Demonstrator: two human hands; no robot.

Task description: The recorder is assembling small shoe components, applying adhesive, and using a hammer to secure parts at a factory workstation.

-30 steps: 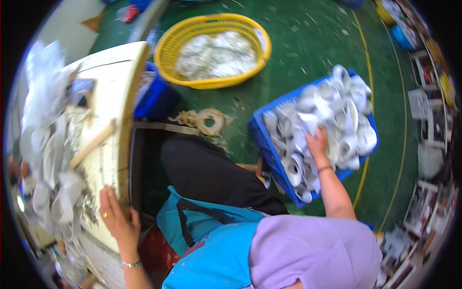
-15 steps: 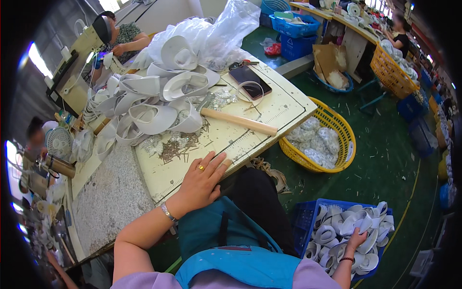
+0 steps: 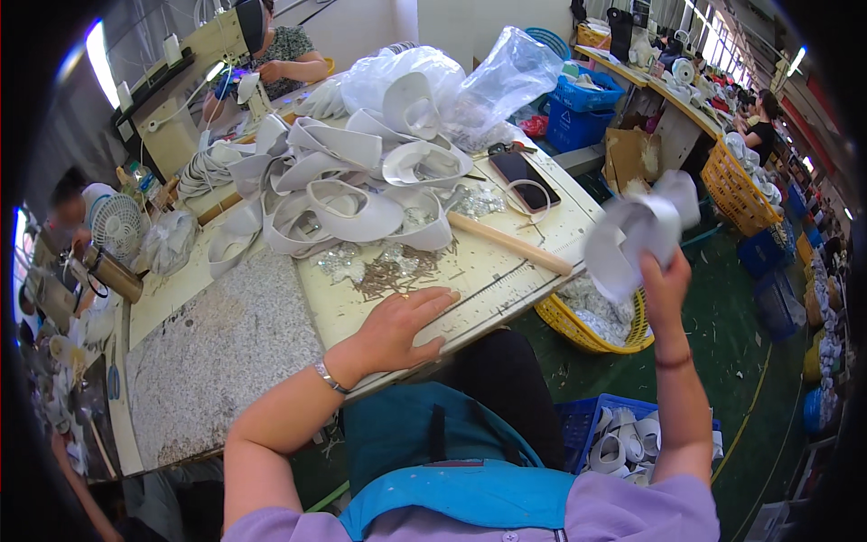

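My left hand (image 3: 399, 327) lies flat, fingers apart, on the pale worktable (image 3: 506, 271) beside a scatter of small nails (image 3: 386, 278). My right hand (image 3: 662, 282) is raised over the table's right edge and grips a bundle of white shoe upper pieces (image 3: 637, 233), blurred by motion. A heap of white shoe uppers (image 3: 357, 185) lies on the table beyond my left hand. A wooden-handled hammer (image 3: 506, 242) rests to the right of the heap. Below my right arm stands a blue crate (image 3: 623, 438) with more white pieces.
A yellow basket (image 3: 587, 330) of scraps sits on the green floor under the table edge. A phone (image 3: 524, 170) and clear plastic bags (image 3: 488, 86) lie at the table's far side. A granite slab (image 3: 217, 352) is to my left. Other people work at nearby benches.
My view has swung from the floor crate up to the worktable. My right hand has come up out of the blue crate holding white pieces. My left hand stays on the table.
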